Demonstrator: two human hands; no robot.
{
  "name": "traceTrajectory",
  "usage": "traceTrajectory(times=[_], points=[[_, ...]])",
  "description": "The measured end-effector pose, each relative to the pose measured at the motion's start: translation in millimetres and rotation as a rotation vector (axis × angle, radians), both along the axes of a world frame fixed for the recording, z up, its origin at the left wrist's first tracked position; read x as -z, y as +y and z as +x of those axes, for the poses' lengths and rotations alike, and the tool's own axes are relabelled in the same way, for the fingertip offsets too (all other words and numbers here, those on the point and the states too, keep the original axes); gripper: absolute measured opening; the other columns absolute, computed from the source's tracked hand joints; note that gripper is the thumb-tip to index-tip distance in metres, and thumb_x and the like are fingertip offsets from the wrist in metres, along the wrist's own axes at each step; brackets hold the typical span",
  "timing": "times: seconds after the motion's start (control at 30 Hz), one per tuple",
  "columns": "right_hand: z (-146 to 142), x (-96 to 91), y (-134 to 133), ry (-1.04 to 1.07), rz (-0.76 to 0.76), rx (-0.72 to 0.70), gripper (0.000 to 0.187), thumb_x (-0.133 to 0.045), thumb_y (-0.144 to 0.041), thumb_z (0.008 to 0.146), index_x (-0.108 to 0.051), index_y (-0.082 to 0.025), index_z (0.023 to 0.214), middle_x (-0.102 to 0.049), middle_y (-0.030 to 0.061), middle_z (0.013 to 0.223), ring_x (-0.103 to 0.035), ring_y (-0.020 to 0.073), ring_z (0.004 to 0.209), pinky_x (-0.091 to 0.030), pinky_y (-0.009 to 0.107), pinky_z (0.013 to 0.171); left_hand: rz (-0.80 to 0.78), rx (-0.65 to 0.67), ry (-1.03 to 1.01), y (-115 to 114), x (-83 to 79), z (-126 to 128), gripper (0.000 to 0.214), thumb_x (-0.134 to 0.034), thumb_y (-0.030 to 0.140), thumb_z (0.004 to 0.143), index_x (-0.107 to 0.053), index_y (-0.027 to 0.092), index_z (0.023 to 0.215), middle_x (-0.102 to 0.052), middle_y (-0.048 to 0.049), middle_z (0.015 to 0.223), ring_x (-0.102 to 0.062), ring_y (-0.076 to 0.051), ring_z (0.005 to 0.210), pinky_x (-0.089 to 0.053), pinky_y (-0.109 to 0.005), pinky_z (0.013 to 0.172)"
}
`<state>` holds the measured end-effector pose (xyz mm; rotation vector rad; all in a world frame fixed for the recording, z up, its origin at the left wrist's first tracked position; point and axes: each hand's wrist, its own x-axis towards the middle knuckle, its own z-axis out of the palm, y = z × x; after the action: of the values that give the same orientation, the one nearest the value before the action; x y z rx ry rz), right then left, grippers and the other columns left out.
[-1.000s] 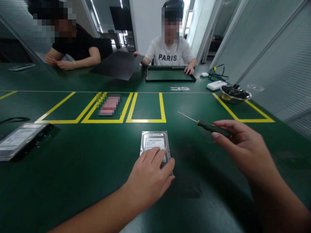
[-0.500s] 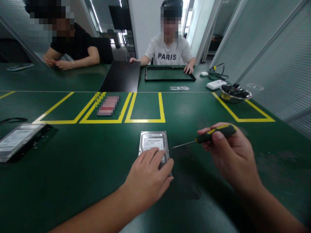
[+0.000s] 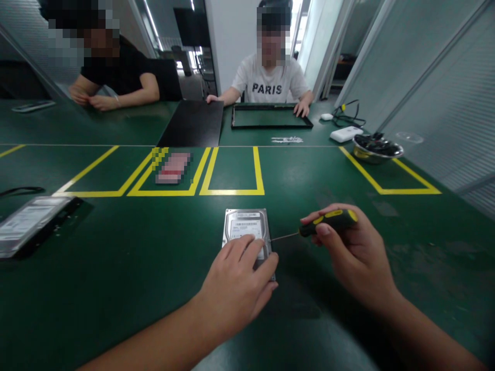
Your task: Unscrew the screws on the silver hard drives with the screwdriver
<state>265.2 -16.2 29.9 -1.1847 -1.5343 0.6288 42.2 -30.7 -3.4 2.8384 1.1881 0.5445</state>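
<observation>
A silver hard drive [image 3: 247, 221] with a white label lies flat on the green table in front of me. My left hand [image 3: 243, 273] rests over its near part, fingers on the top and thumb along the right side, gripping it. My right hand [image 3: 348, 247] is closed round the black and yellow handle of a screwdriver [image 3: 328, 222], held nearly level. The thin shaft points left, and its tip is at the drive's right edge; whether it sits in a screw is too small to tell.
More hard drives [image 3: 31, 221] lie at the left. Yellow tape [image 3: 232, 192] marks the table. A pinkish blurred object [image 3: 174, 167] sits in one outline. At back right stands a metal bowl [image 3: 378, 152] of dark parts. Across, a person [image 3: 270, 77] touches a black frame [image 3: 273, 126] and a dark panel [image 3: 191, 123].
My right hand has moved left with the screwdriver, bringing its tip from a short gap to the hard drive's right edge. My left hand stays on the drive.
</observation>
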Motion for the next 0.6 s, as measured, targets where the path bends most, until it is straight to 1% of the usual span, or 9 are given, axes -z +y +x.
traceTrajectory(times=[0.13, 0.33, 0.6], points=[[-0.9, 2.2, 1.1, -0.021, -0.008, -0.02, 0.013, -0.06, -0.026, 0.094, -0.056, -0.023, 0.106, -0.07, 0.0026, 0.097, -0.064, 0.0103, 0.074, -0.054, 0.023, 0.064, -0.002, -0.003, 0.0, -0.2, 0.5, -0.9, 0.039, -0.059, 0.036, 0.091, -0.06, 0.023, 0.128, -0.059, -0.0132, 0.128, -0.051, -0.035, 0.121, -0.05, -0.056, 0.095], [-1.3, 0.0, -0.1, 0.041, 0.027, -0.007, 0.012, -0.059, -0.026, 0.095, -0.056, -0.022, 0.106, -0.07, 0.0028, 0.096, -0.065, 0.0103, 0.075, -0.053, 0.022, 0.062, 0.009, 0.005, -0.002, 0.1, 2.0, -1.4, 0.04, -0.06, 0.036, 0.091, -0.059, 0.022, 0.129, -0.058, -0.0134, 0.129, -0.051, -0.035, 0.121, -0.05, -0.055, 0.095], [-2.2, 0.0, -1.5, 0.029, 0.005, -0.022, 0.013, -0.06, -0.024, 0.094, -0.056, -0.021, 0.106, -0.07, 0.0036, 0.097, -0.065, 0.0101, 0.076, -0.053, 0.021, 0.063, 0.008, 0.008, 0.005, 1.8, 0.7, -1.0, 0.04, -0.061, 0.036, 0.091, -0.059, 0.022, 0.128, -0.059, -0.0131, 0.128, -0.051, -0.035, 0.12, -0.05, -0.054, 0.094]])
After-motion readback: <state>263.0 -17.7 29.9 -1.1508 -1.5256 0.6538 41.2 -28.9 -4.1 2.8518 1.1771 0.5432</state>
